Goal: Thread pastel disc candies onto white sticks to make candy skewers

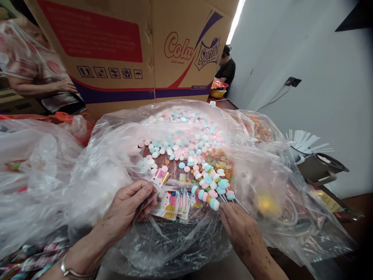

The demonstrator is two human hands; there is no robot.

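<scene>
My left hand (132, 200) pinches a small printed wrapper (161, 177) between thumb and fingers. Beside it, more printed wrappers (171, 203) lie fanned out near the table's front edge. At right, the fingers of my right hand (237, 219) are closed beside the white sticks of several candy skewers; whether they grip a stick is hidden. These skewers (210, 186) carry pink, blue and white round candies and lie in a heap. Behind them spread loose pastel candies (183, 144) and small orange and green ring candies (220, 161), partly under clear plastic.
A large cardboard box (145, 50) stands behind the candies. Clear plastic bags (37, 175) lie on the left and right. White sticks (309, 142) stand in a container near a dark mug (320, 167). Two other people are in the background, left and right.
</scene>
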